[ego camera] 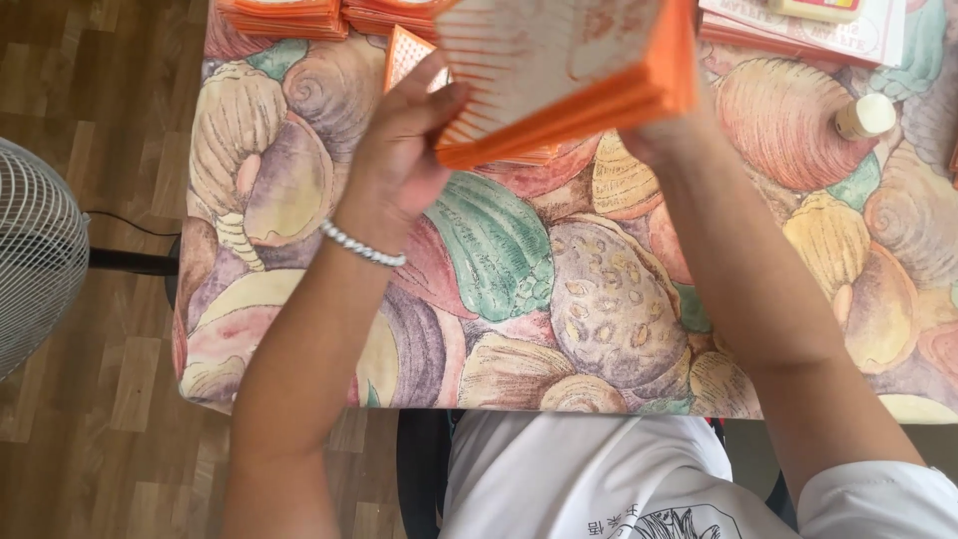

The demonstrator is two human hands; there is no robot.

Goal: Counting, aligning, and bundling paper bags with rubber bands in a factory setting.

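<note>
Both hands are holding a thick stack point(589, 75) of orange-edged paper sheets up above the table point(519, 289), tilted, its near edge dipping toward the left hand point(399, 160). That left hand is clamping the stack's lower left corner, fingers curled around the edge and thumb pressing on top. The right hand point(664, 135) is mostly hidden beneath the stack, so I cannot tell how its fingers are set; it seems to be propping the right end from below.

Doing this well looks to be a matter of squaring: keeping the left grip firm but not crushing, letting the edges line up, and keeping the stack level enough that no sheet slides out toward the left wrist and its bead bracelet point(361, 246).

Just beyond the left hand's fingertips, a loose sheet point(404, 55) is lying on the table, with more orange piles point(284, 15) farther off. Out past the right hand a small white bottle point(866, 116) is lying, well clear. A fan point(35, 260) is standing on the floor, far outside the left arm.
</note>
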